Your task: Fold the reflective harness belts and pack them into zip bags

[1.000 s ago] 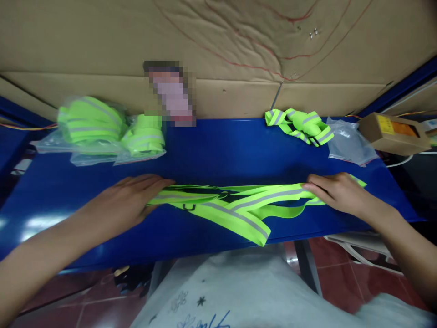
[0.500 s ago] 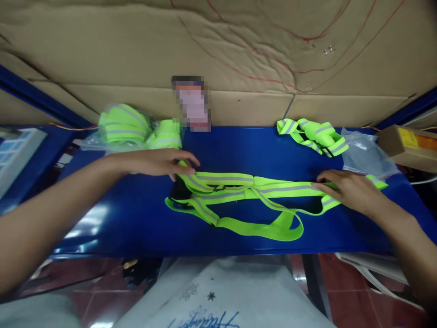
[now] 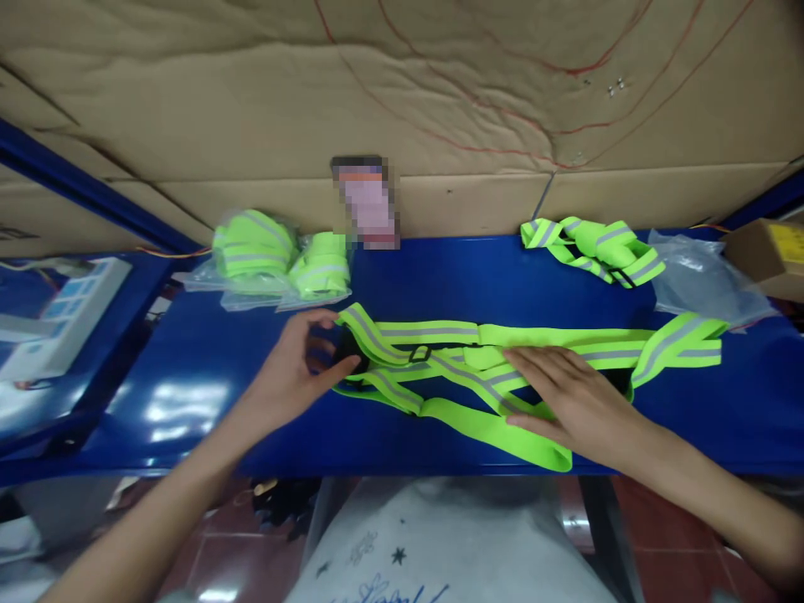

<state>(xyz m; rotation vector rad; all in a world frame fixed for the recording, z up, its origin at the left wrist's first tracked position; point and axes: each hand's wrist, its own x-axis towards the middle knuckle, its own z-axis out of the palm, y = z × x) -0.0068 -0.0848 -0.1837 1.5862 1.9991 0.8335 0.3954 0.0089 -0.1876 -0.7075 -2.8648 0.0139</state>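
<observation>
Neon-green straps with grey stripes [image 3: 440, 332] lie spread across the blue table, joined to a black piece at their left end. My left hand [image 3: 298, 364] curls around that left end, fingers behind and thumb in front, gripping the straps. Palm down, my right hand [image 3: 565, 394] rests on the middle of the straps with its fingers stretched out. A black buckle [image 3: 420, 354] shows between my hands. At the right end, one strap loops over the others.
Bagged green rolls [image 3: 255, 247] sit at the back left, near a phone [image 3: 368, 203] against the cardboard wall [image 3: 251, 100]. Another green strap bundle [image 3: 594, 243], a clear plastic bag [image 3: 697, 272] and a cardboard box [image 3: 760, 251] are at the back right.
My right hand has moved left from the straps' right end to their middle and flattened. My left hand has shifted lower around the left end. The view has shifted slightly left.
</observation>
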